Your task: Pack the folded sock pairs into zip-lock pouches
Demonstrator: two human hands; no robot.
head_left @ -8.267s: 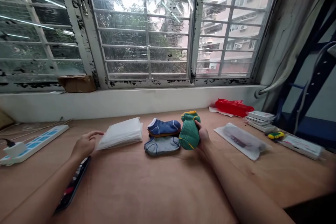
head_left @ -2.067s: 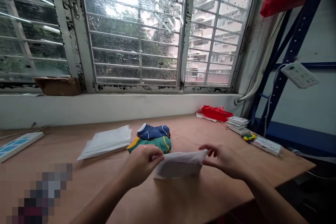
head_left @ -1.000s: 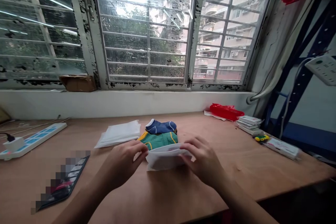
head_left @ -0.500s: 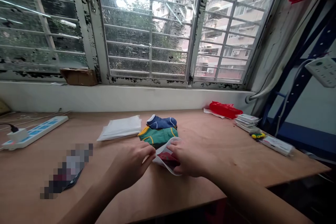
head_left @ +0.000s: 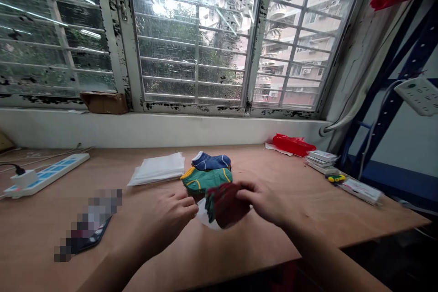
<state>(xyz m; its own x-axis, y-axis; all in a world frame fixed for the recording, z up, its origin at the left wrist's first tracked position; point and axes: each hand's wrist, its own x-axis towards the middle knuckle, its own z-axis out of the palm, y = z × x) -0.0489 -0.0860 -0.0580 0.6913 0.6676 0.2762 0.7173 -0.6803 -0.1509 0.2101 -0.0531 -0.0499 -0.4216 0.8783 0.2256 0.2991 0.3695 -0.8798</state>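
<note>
On the wooden desk [head_left: 41, 223], your left hand [head_left: 167, 221], fingers loosely open, sits just beside a white plastic sleeve [head_left: 205, 215], in front of a green yellow-trimmed sock [head_left: 207, 180]; a dark red sock [head_left: 226, 205] above the sleeve is gripped by the curled fingers of your right hand [head_left: 263, 203].

A light-brown plywood desk [head_left: 328, 221] holds a flat stack of white plastic sleeves [head_left: 157, 169], blue ankle socks [head_left: 210, 161] behind folded green socks [head_left: 206, 179], a white-and-blue power strip [head_left: 46, 175], a crumpled red plastic bag [head_left: 293, 144], and a blurred dark phone [head_left: 89, 232].
</note>
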